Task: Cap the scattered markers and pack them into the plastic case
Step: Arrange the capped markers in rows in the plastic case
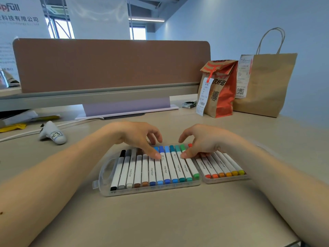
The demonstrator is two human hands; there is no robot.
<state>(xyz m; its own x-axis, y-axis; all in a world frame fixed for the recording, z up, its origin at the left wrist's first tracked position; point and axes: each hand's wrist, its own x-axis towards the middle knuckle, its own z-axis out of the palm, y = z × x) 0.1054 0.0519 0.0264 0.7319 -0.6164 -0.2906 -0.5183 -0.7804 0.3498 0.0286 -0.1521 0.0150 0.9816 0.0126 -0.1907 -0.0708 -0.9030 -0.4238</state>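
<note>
The clear plastic case (151, 190) lies open in two halves on the bench (160, 220), near the middle. Capped markers (170, 164) lie in rows in it, black through green in the left half, red through yellow-green in the right. The left hand (135, 136) arches over the blue markers, fingers loosely bent, thumb tip resting on a barrel, gripping nothing. The right hand (204, 139) rests likewise on the green ones. Two paper bags (267, 82) stand far right.
</note>
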